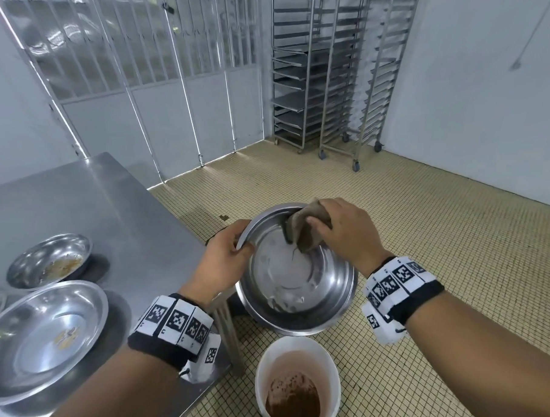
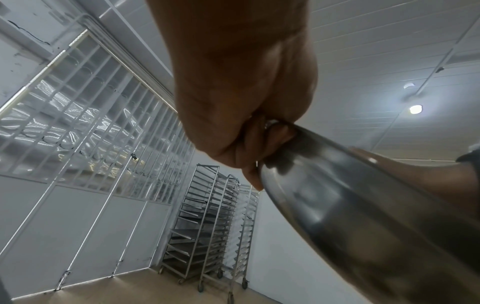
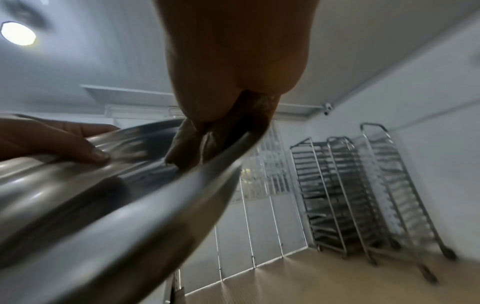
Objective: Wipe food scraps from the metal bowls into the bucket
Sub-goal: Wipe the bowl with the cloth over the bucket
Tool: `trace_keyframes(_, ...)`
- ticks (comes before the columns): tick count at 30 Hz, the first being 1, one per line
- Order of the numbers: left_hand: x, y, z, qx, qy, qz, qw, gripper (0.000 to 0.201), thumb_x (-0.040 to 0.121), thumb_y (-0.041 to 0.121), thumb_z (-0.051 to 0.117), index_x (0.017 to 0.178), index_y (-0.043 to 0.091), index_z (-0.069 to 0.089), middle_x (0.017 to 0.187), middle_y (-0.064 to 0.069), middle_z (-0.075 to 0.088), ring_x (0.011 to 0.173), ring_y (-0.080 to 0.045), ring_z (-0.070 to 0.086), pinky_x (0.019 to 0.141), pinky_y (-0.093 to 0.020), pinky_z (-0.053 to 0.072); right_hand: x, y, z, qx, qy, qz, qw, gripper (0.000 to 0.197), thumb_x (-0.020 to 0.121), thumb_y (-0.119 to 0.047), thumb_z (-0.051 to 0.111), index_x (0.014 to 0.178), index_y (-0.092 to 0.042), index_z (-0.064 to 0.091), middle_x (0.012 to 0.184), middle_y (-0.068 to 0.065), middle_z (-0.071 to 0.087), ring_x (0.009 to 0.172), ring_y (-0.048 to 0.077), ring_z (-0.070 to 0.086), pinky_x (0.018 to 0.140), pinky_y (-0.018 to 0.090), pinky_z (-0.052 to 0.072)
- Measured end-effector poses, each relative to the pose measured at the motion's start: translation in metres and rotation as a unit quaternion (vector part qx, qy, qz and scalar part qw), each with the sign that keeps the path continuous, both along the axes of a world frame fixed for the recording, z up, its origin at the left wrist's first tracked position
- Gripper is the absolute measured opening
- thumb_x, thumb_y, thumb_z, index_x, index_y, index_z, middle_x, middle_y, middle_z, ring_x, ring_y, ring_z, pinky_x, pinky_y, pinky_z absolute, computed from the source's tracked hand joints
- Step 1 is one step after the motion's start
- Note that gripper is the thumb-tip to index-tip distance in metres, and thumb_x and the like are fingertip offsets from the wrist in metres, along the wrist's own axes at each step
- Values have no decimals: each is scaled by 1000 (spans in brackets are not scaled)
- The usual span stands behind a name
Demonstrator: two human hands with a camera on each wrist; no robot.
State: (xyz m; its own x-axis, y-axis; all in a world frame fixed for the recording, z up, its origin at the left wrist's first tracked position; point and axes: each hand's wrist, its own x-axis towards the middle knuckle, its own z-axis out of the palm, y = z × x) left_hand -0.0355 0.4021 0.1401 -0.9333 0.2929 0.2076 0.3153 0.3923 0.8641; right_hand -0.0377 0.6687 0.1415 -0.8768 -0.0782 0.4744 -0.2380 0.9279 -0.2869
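Left hand [image 1: 227, 253] clamped on the left rim of the bowl [image 1: 297, 283], thumb inside, fingers curled under. Right hand [image 1: 341, 233] closed round a bunched cloth [image 1: 303, 230], pressed to the bowl's upper inner wall at frame centre. Held in the air, tipped with its open mouth toward the camera, off the corner of the table [image 1: 78, 198]. Bucket [image 1: 297, 384] stood on the floor at lower centre, just below the bowl's lower rim, brown slop inside. Likely called for a downward wipe, toward the low rim and bucket; right hand nearer that path. Open floor to the right; table edge close on the left. Two dirty bowls [image 1: 49, 264] [image 1: 46, 338] waited at lower left.
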Motion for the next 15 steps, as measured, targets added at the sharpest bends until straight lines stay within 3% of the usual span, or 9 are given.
trace_keyframes(2, 0, 2, -4, -1, 5, -17, 1000, 29, 98, 8, 59, 118, 26, 71, 107, 10, 74, 102, -7, 70, 93, -41, 59, 4, -2, -10, -42, -31, 15, 999, 38, 103, -39, 52, 130, -14, 61, 115, 0, 65, 99, 14, 58, 89, 34, 52)
trace_keyframes(4, 2, 3, -7, -2, 7, -34, 999, 27, 100, 15, 59, 122, 26, 70, 109, 11, 74, 105, -5, 70, 93, -36, 58, 8, -4, -18, -89, -72, 30, 993, 35, 103, -37, 50, 132, -18, 56, 122, 0, 63, 106, 17, 59, 95, 37, 51)
trace_keyframes(7, 1, 6, -17, -14, 30, -61, 998, 26, 101, 20, 60, 125, 26, 70, 110, 11, 75, 105, -8, 71, 90, -33, 57, 13, -7, -26, -107, -118, 9, 987, 26, 98, -52, 49, 112, -31, 50, 103, -7, 62, 88, 13, 60, 79, 37, 52)
trace_keyframes(9, 0, 8, -23, -24, 30, -73, 997, 26, 101, 18, 61, 124, 25, 71, 109, 11, 75, 103, -8, 71, 87, -31, 57, 15, -5, -30, -90, -122, -22, 988, 35, 91, -63, 59, 103, -31, 50, 86, -11, 61, 74, 10, 59, 66, 29, 50)
trace_keyframes(13, -6, 8, -25, -41, 40, -74, 996, 24, 102, 24, 61, 124, 27, 71, 105, 14, 75, 99, -6, 71, 83, -24, 55, 16, 5, -33, -90, -160, -50, 982, 28, 88, -46, 73, 103, -32, 54, 75, -17, 60, 67, 4, 59, 56, 18, 40)
trace_keyframes(15, -9, 7, -25, -41, 36, -52, 997, 24, 102, 24, 60, 123, 31, 70, 103, 16, 74, 96, -4, 71, 82, -25, 54, 16, 9, -34, -115, -169, -56, 977, 27, 87, -41, 75, 104, -28, 59, 80, -16, 63, 71, 3, 61, 60, 19, 45)
